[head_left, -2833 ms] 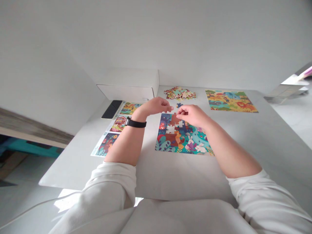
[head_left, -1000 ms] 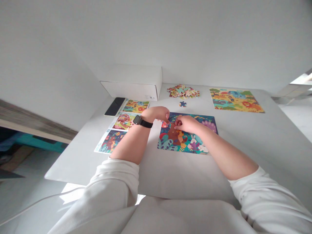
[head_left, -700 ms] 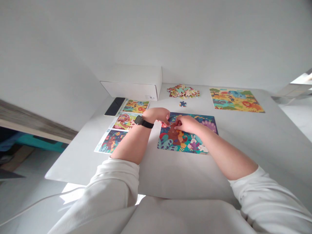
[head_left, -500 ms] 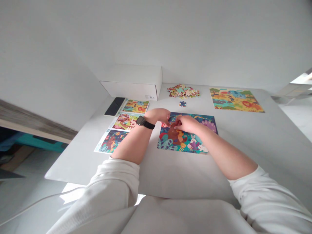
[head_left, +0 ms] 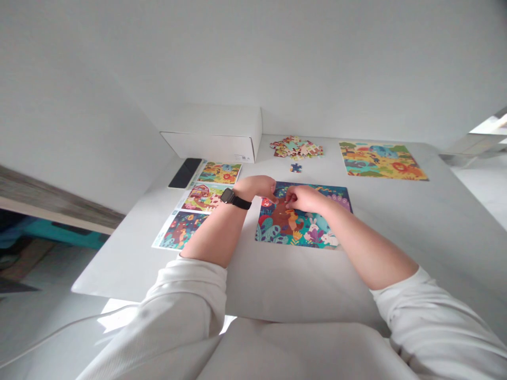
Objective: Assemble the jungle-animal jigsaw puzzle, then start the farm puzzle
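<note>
A colourful jigsaw puzzle [head_left: 277, 235] with a bear, a fox and rabbits lies flat on the table in front of me. My left hand [head_left: 261, 188], with a black watch on the wrist, rests at its upper left edge, thumb and bent forefinger apart. Over the upper middle of the picture is my right hand [head_left: 303, 199], its thumb and fingers pinched together at the surface. Whatever sits between those fingertips is hidden. One loose blue puzzle piece [head_left: 295, 168] lies just beyond the puzzle's far edge.
Behind that piece is a heap of puzzle pieces [head_left: 297, 148]. A finished animal puzzle [head_left: 384, 161] lies at the far right. To the left are a picture sheet [head_left: 180, 230], a dark phone [head_left: 185, 173] and a white box [head_left: 209, 145] against the wall.
My right hand has shifted very slightly up and away from the bear, fingers still pinched. My left hand stays in place. The view has tilted a little.
</note>
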Motion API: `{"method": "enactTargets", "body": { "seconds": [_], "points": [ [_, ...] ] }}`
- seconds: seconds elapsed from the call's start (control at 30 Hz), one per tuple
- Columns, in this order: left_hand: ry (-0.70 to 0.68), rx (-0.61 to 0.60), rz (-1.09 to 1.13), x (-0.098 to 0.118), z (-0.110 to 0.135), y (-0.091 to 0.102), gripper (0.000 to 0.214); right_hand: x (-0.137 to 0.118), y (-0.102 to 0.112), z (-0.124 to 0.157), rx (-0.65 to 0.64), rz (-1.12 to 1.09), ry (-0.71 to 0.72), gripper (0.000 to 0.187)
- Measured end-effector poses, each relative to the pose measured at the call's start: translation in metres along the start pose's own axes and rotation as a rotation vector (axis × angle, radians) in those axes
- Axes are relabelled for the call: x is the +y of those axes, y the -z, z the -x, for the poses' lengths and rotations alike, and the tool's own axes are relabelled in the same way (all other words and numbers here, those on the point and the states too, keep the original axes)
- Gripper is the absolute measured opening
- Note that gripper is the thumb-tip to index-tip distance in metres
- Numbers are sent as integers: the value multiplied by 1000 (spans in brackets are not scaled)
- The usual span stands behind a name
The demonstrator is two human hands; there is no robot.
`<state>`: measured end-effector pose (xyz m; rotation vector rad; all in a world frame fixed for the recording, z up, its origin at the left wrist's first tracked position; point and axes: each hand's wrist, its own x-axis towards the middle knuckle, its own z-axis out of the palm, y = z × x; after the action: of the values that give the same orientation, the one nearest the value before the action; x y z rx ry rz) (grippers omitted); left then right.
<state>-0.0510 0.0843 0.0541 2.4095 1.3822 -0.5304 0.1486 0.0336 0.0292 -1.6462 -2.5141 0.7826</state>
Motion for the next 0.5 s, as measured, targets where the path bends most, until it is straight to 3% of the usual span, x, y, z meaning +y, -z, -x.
{"method": "enactTargets", "body": {
  "seconds": [0.27,0.5],
  "points": [
    [10,-20,-17,1,-6,-3,54,0,-2,-1,12,9,1,15],
    [78,42,-27,5,-18,-14,70,2,-1,-3,12,109,-42,21]
  ]
}}
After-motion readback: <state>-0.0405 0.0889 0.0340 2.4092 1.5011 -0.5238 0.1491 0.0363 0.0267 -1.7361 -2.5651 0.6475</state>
